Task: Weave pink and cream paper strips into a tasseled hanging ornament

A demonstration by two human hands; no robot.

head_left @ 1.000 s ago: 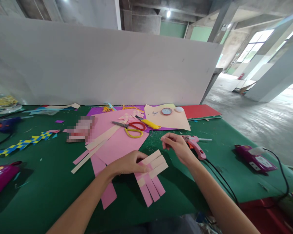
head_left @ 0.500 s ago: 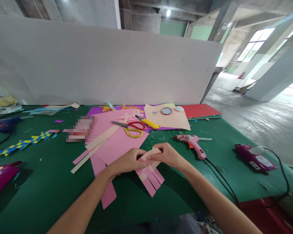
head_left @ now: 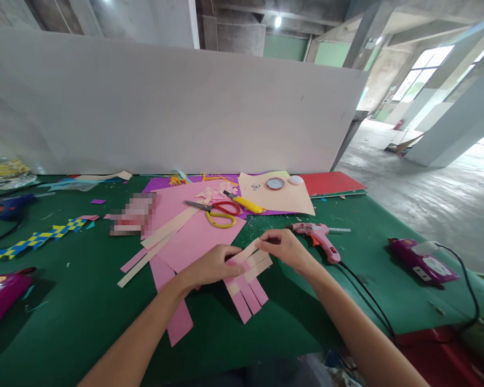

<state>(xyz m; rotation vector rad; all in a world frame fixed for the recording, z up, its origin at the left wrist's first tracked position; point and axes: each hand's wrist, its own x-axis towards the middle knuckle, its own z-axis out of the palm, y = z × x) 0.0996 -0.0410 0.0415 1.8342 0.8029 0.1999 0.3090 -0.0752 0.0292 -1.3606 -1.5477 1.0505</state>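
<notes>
A piece of woven paper strips (head_left: 248,293), pink crossed with cream, is between my hands above the green table. My left hand (head_left: 216,265) pinches its left side, thumb on top. The thumb and fingers of my right hand (head_left: 280,248) close on the upper end of a cream strip (head_left: 250,250). Pink strip ends hang toward me, with slits between them. Just behind lie pink paper sheets (head_left: 197,242) and loose cream strips (head_left: 153,260). Scissors (head_left: 220,212) with one red and one yellow handle rest on the pink paper, beside a yellow utility knife (head_left: 248,204).
A pink glue gun (head_left: 318,236) lies right of my right hand, its cord running to the front edge. Purple devices (head_left: 423,262) sit at both sides. A checkered woven strip (head_left: 40,238) lies left. A white partition (head_left: 165,107) stands behind the green table (head_left: 105,317).
My right hand has moved slightly up and right along the cream strip, uncovering more of the weave. The woven piece has tilted a little; my left hand keeps its grip.
</notes>
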